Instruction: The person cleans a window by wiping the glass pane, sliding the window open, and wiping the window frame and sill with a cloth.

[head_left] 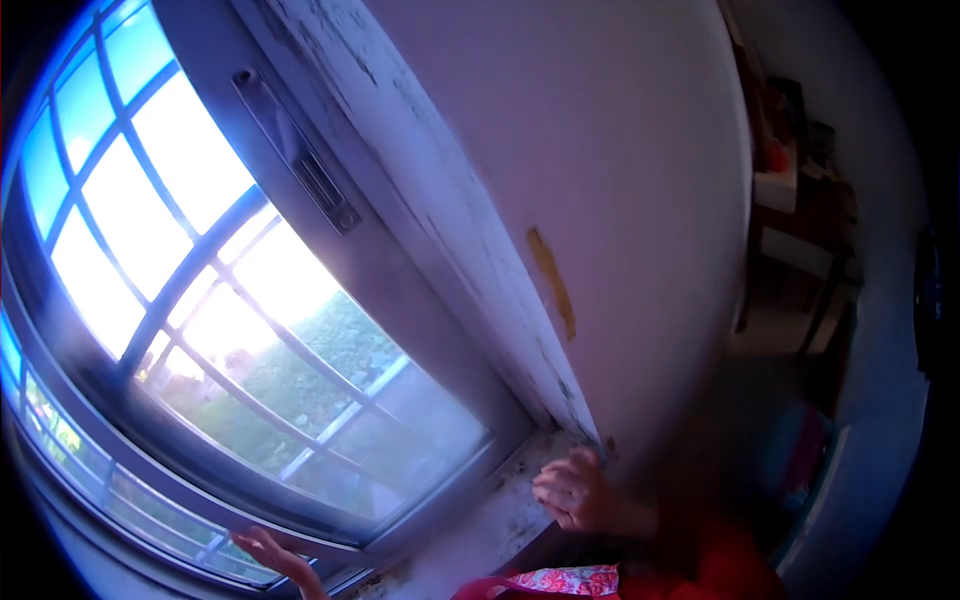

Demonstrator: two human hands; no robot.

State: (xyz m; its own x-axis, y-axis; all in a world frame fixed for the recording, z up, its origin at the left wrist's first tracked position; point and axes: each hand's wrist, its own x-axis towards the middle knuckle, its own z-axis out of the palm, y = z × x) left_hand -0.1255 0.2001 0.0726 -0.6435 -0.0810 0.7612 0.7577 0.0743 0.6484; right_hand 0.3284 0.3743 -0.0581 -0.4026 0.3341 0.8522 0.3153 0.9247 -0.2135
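My left hand (268, 552) is at the bottom, by the lower frame edge of the sliding window (420, 300). Its fingers are stretched out, and whether they touch the frame I cannot tell. My right hand (580, 492) is over the stained sill (480, 525), close to the corner where sill and wall meet. Its fingers are curled in; anything inside them is hidden. A long metal latch plate (295, 155) is set in the window's side frame, well above both hands.
Bars (195, 235) cross the view outside the glass, with greenery beyond. The wall (620, 180) bears a yellowish strip (552, 283) beside the peeling window edge (440, 170). Further right, a dark wooden table (810, 220) holds several items. Patterned cloth (565, 580) shows below my right hand.
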